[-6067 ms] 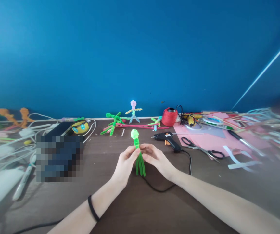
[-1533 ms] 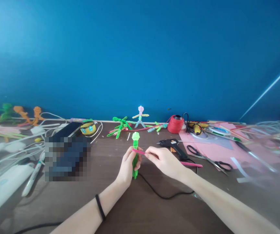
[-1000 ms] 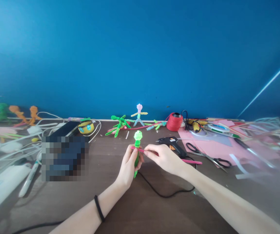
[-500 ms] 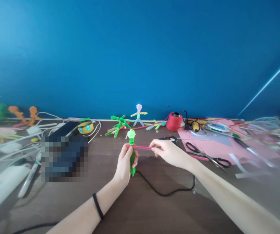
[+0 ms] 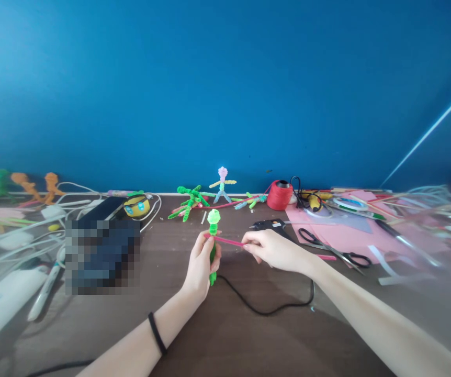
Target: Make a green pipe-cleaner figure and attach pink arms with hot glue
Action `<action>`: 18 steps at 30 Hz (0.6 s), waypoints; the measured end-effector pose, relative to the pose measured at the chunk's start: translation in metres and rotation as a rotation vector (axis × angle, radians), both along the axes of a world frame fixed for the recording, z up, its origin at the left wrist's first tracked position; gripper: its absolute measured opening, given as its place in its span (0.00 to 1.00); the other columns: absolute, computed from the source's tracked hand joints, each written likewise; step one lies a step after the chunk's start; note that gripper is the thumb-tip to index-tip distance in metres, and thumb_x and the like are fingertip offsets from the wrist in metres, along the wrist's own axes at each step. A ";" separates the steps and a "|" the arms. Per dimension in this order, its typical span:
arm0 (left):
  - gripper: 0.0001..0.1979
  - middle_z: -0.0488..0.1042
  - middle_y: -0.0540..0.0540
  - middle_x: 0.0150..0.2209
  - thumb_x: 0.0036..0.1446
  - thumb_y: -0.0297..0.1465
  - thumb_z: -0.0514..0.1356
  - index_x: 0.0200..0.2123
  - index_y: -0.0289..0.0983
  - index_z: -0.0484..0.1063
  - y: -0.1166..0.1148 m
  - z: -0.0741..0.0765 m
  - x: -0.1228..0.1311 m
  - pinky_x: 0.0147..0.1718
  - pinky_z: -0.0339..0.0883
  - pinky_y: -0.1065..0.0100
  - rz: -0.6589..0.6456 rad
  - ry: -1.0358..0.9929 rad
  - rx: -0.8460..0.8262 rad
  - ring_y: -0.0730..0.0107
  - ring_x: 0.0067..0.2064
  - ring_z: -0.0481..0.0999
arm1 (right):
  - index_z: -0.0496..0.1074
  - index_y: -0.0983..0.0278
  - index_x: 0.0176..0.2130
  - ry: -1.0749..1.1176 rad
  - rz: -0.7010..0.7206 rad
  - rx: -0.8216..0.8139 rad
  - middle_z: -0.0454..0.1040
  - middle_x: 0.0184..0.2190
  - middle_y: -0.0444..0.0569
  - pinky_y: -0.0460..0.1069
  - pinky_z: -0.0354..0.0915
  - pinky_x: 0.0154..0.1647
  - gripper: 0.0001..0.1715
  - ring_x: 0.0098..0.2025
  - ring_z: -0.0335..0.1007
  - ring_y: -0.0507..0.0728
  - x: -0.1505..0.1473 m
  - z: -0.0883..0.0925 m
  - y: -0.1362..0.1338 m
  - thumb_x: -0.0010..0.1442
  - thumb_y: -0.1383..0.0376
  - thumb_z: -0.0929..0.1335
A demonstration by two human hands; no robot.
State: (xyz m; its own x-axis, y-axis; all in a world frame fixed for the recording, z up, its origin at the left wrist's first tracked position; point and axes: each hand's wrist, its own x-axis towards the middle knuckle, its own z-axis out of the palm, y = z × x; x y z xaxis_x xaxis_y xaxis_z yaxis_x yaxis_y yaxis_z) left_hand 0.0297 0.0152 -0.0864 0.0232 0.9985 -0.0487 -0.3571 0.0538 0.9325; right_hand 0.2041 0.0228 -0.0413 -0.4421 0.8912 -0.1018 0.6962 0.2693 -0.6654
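Observation:
My left hand point(image 5: 201, 262) is closed around the body of a green pipe-cleaner figure point(image 5: 213, 229), held upright with its pale green head on top. A pink pipe cleaner point(image 5: 228, 241) runs across the figure just below the head, its left end pinched under my left thumb. At its other end, the fingertips of my right hand point(image 5: 267, 247) grip the pink strip, which slopes down slightly to the right. Part of the green body is hidden behind my left fingers. Just behind my right hand lies a black glue gun point(image 5: 270, 225).
Against the blue wall stand a pastel figure point(image 5: 222, 183), a green figure point(image 5: 189, 201) and a red thread spool point(image 5: 280, 195). Scissors point(image 5: 335, 250) lie on pink paper point(image 5: 351, 230) at right. White cables, a marker point(image 5: 45, 293) and a yellow tape roll point(image 5: 136, 207) are at left.
My right hand has dropped a little, so the pink pipe cleaner now slants downward to the right instead of lying nearly level. The left hand keeps its hold on the figure.

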 end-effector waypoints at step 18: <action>0.09 0.47 0.61 0.15 0.52 0.37 0.55 0.33 0.38 0.65 0.004 0.009 -0.006 0.11 0.36 0.79 -0.031 -0.028 -0.011 0.87 0.13 0.42 | 0.69 0.67 0.31 -0.071 0.081 -0.137 0.60 0.14 0.41 0.42 0.51 0.19 0.14 0.17 0.54 0.47 0.018 0.012 0.005 0.57 0.64 0.58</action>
State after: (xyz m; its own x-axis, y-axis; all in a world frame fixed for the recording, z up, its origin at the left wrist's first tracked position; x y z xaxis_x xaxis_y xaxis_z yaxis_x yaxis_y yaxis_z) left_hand 0.0240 0.0187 -0.0777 0.0557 0.9968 -0.0582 -0.3815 0.0751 0.9213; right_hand 0.2218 0.0273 -0.0294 -0.4992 0.8285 -0.2538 0.7227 0.2364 -0.6495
